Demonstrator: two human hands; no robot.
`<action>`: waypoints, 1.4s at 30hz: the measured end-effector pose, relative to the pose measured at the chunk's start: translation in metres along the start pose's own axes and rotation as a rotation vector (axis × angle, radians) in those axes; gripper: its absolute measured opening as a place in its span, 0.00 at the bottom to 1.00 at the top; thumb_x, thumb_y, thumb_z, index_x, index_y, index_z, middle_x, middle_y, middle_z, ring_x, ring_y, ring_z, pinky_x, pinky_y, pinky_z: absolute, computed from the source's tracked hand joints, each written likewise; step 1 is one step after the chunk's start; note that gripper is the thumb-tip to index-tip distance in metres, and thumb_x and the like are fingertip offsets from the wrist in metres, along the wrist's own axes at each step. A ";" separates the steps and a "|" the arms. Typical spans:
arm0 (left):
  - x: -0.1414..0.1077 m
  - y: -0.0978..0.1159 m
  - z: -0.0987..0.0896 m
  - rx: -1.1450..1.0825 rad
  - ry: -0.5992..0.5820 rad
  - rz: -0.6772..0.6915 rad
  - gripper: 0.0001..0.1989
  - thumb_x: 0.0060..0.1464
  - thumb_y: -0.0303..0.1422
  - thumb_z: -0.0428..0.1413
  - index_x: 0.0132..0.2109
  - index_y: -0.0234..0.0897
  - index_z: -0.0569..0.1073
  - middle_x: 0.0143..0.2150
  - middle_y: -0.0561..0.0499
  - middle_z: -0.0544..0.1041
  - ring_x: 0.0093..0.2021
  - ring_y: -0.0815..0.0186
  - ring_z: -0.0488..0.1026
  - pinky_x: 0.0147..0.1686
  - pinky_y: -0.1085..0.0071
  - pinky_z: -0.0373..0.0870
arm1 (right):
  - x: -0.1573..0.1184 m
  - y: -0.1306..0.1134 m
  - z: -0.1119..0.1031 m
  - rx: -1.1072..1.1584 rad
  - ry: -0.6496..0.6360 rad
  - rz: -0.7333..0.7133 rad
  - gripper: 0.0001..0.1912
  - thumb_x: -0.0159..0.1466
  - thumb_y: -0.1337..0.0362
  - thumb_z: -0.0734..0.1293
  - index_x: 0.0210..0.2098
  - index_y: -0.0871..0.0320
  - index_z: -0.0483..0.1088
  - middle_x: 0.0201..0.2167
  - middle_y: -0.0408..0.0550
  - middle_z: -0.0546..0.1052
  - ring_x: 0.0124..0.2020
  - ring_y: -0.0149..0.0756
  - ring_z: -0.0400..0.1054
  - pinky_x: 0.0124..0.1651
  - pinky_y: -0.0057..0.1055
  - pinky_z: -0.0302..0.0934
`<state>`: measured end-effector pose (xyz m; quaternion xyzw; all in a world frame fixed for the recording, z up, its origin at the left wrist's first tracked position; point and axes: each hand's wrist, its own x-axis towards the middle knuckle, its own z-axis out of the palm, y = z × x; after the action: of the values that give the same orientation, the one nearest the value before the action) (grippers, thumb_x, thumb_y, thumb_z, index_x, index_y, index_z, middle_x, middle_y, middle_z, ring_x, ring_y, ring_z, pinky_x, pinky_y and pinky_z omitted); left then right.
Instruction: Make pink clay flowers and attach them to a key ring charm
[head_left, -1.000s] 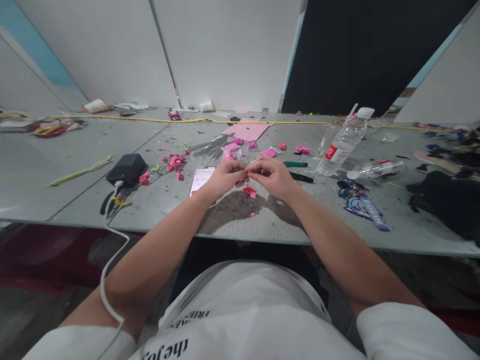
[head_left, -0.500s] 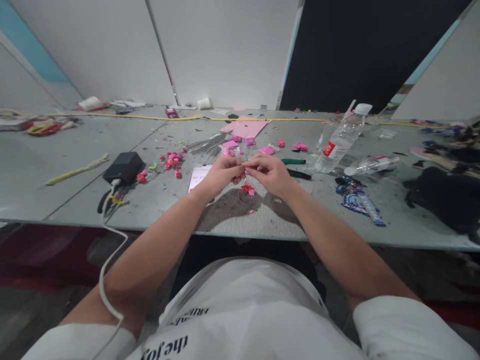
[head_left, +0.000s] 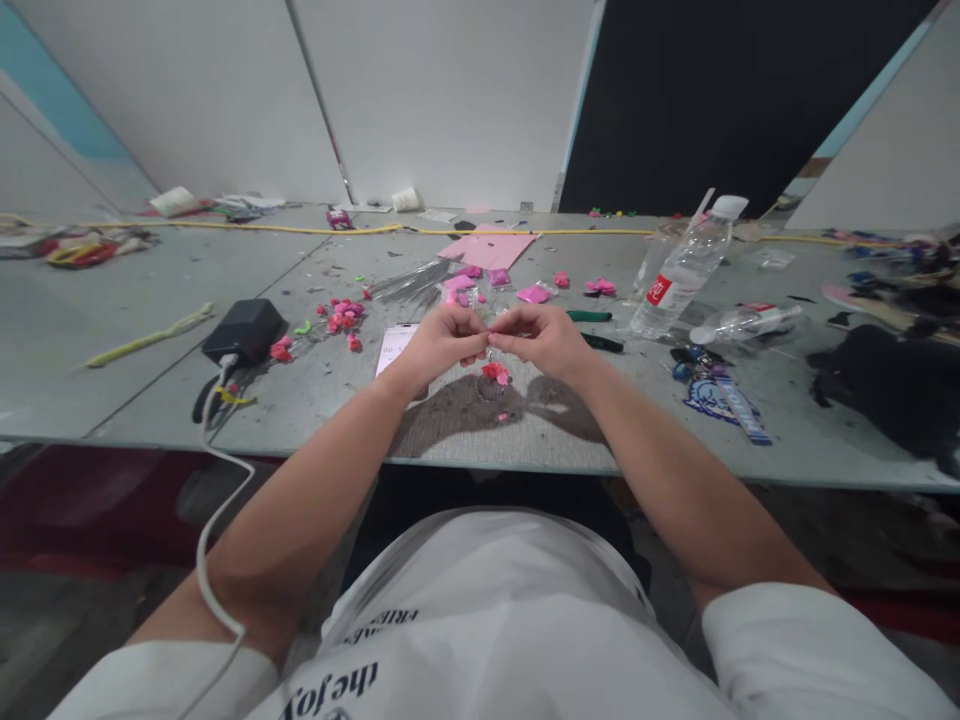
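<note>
My left hand (head_left: 450, 340) and my right hand (head_left: 541, 340) meet fingertip to fingertip above the table, both pinched closed. What sits between the fingertips is too small to make out. Just below them is a small red and pink flower-like piece (head_left: 495, 373), with a thin wire loop beside it; whether it hangs from my fingers or lies on the table I cannot tell. A tiny pink bit (head_left: 503, 417) lies nearer the table edge. Partly behind my left hand is a phone with a lit timer screen (head_left: 395, 345). Green-handled pliers (head_left: 600, 343) lie beyond my right hand.
Red and pink pieces (head_left: 345, 315), small pink packets (head_left: 534, 293), a bundle of thin wires (head_left: 412, 283) and a pink sheet (head_left: 491, 246) lie farther back. A black power adapter (head_left: 244, 332) stands left, its cable crossing my left arm. Right are a water bottle (head_left: 686, 270) and keychains (head_left: 720, 395).
My right fingers have shifted slightly and stay pinched against the left ones. The view has tilted a little; the things on the table keep their places.
</note>
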<state>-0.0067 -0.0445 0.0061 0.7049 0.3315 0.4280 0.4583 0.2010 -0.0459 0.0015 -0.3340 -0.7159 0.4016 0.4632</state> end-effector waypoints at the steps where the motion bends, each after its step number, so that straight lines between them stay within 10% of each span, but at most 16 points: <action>1: 0.000 0.000 0.000 0.027 -0.010 0.012 0.10 0.51 0.33 0.66 0.27 0.36 0.74 0.23 0.54 0.73 0.23 0.74 0.67 0.24 0.75 0.64 | 0.000 -0.001 -0.001 0.058 -0.030 0.059 0.19 0.55 0.49 0.83 0.35 0.55 0.80 0.27 0.43 0.80 0.26 0.31 0.69 0.27 0.29 0.62; 6: 0.001 -0.003 -0.002 0.162 0.004 0.094 0.12 0.56 0.38 0.65 0.30 0.36 0.75 0.23 0.52 0.74 0.23 0.71 0.68 0.25 0.73 0.61 | 0.001 -0.009 -0.008 0.358 -0.087 0.280 0.27 0.49 0.43 0.86 0.33 0.55 0.77 0.29 0.43 0.77 0.30 0.32 0.70 0.25 0.27 0.59; 15: -0.013 0.002 -0.008 0.668 -0.102 0.270 0.05 0.60 0.33 0.60 0.39 0.37 0.80 0.29 0.51 0.78 0.28 0.67 0.71 0.33 0.69 0.63 | -0.003 -0.025 -0.011 0.352 0.081 0.073 0.29 0.54 0.36 0.81 0.34 0.52 0.74 0.27 0.40 0.70 0.27 0.30 0.62 0.27 0.31 0.58; 26: -0.098 0.005 0.058 0.899 -0.051 0.017 0.13 0.67 0.41 0.60 0.48 0.36 0.82 0.44 0.40 0.78 0.38 0.56 0.76 0.36 0.62 0.69 | -0.087 -0.023 -0.003 -0.174 0.191 -0.080 0.25 0.71 0.39 0.70 0.31 0.54 0.77 0.25 0.44 0.76 0.27 0.33 0.67 0.30 0.33 0.61; 42: -0.087 0.007 0.055 0.366 -0.013 0.049 0.09 0.69 0.37 0.59 0.44 0.39 0.82 0.42 0.45 0.84 0.37 0.63 0.80 0.38 0.67 0.75 | -0.098 -0.017 0.011 -0.141 0.265 -0.026 0.24 0.71 0.40 0.70 0.32 0.53 0.77 0.24 0.43 0.76 0.26 0.34 0.69 0.30 0.34 0.62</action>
<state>0.0074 -0.1420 -0.0254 0.7872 0.3836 0.3672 0.3137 0.2236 -0.1401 -0.0248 -0.4063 -0.6793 0.2967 0.5343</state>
